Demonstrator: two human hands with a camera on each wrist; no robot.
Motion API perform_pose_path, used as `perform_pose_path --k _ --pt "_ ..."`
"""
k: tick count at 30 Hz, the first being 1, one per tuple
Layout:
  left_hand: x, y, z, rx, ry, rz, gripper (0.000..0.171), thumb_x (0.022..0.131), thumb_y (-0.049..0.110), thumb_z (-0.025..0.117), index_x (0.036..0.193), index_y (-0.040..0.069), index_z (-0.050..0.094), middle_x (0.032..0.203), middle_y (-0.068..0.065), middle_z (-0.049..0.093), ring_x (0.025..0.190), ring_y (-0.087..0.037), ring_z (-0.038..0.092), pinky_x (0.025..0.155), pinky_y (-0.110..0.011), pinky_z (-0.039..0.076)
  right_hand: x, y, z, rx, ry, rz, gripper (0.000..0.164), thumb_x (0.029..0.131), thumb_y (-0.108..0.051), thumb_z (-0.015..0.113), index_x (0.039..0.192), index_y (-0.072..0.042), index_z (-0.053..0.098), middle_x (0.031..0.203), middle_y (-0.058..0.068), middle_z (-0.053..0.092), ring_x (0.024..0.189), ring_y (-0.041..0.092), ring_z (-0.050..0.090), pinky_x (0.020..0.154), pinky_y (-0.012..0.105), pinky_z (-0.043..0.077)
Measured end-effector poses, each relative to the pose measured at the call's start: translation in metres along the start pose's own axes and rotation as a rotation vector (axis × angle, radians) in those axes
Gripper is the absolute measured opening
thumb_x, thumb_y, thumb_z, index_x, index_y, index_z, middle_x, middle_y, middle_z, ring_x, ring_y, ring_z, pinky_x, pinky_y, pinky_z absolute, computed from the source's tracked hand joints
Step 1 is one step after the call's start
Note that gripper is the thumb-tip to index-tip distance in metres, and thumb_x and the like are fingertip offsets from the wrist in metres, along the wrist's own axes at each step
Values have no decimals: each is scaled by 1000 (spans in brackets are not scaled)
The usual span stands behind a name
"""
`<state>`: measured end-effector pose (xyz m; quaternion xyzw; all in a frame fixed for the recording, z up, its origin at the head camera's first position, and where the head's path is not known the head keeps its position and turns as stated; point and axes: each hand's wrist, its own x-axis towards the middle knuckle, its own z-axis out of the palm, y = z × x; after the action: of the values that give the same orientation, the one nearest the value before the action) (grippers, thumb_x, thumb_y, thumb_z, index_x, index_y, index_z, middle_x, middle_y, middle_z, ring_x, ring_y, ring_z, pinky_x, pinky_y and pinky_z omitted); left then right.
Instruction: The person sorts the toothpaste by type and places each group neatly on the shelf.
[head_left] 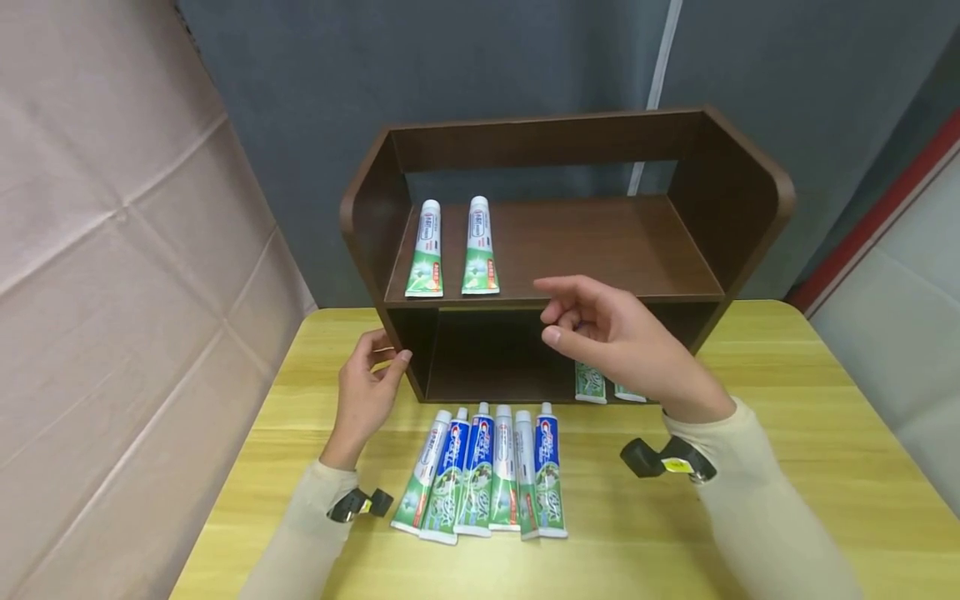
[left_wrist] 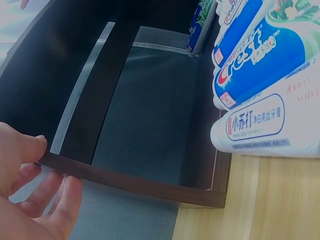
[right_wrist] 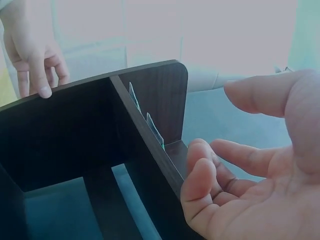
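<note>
My left hand (head_left: 367, 387) grips the front edge of the dark brown shelf's left side panel, pinching it between thumb (left_wrist: 35, 147) and fingers. My right hand (head_left: 615, 342) hovers before the shelf (head_left: 570, 242), index finger extended, other fingers bent, holding nothing. Two white-and-green toothpaste tubes (head_left: 426, 250) (head_left: 480, 247) are on the upper board at the left, caps toward the back. Two more tubes (head_left: 591, 383) (head_left: 628, 392) are in the lower compartment at the right, partly hidden by my right hand. Several toothpaste tubes (head_left: 480, 475) lie side by side before the shelf, caps toward it.
The shelf stands on a yellow wood-grain table (head_left: 645, 533). Behind it hangs a dark grey curtain (head_left: 420, 67). A pale quilted wall covering (head_left: 135, 275) rises at the left. The Crest tubes (left_wrist: 240, 65) and white tubes alternate unevenly in the table row.
</note>
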<state>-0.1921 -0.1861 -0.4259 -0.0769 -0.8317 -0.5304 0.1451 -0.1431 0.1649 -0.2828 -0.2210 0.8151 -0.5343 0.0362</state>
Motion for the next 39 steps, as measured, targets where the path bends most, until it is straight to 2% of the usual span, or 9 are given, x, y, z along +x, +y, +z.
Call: perform_pose_path --k 3,8,17,23,35,39 --pt "0 0 1 6 12 -2 38 103 20 72 137 9 60 129 -12 67 116 -29 68 98 -55 61 -6 4 1 3 2 -8 53 101 -18 73 151 -13 54 122 14 64 105 26 62 86 21 58" --pt "-2 0 3 12 36 7 39 101 19 73 137 9 61 129 -12 68 115 -29 69 96 -54 62 -15 15 4 6 7 -1 49 102 -19 72 148 -10 57 117 10 67 100 26 65 83 23 60" --pt "-4 2 7 63 112 41 37 97 16 78 131 7 65 120 -13 71 108 -29 72 88 -54 65 -28 47 12 57 -13 65 41 102 -16 72 141 -10 60 109 11 70 95 23 71 85 27 64" --pt "-4 4 8 72 119 40 36 96 15 79 129 6 66 117 -13 72 106 -29 73 86 -52 65 -37 71 17 77 -11 106 38 103 -14 69 141 -8 61 107 11 70 93 21 73 88 30 64" --pt "-4 4 9 73 114 41 36 97 17 80 128 6 66 115 -13 72 106 -29 73 86 -50 66 -55 105 33 114 -21 176 39 103 -14 69 139 -3 61 102 12 72 84 18 72 76 29 63" --pt "-5 4 9 68 115 26 36 97 18 80 128 6 66 114 -13 72 106 -29 73 86 -50 65 -61 117 41 124 -5 177 37 102 -13 69 136 0 61 102 19 73 85 16 74 81 31 64"
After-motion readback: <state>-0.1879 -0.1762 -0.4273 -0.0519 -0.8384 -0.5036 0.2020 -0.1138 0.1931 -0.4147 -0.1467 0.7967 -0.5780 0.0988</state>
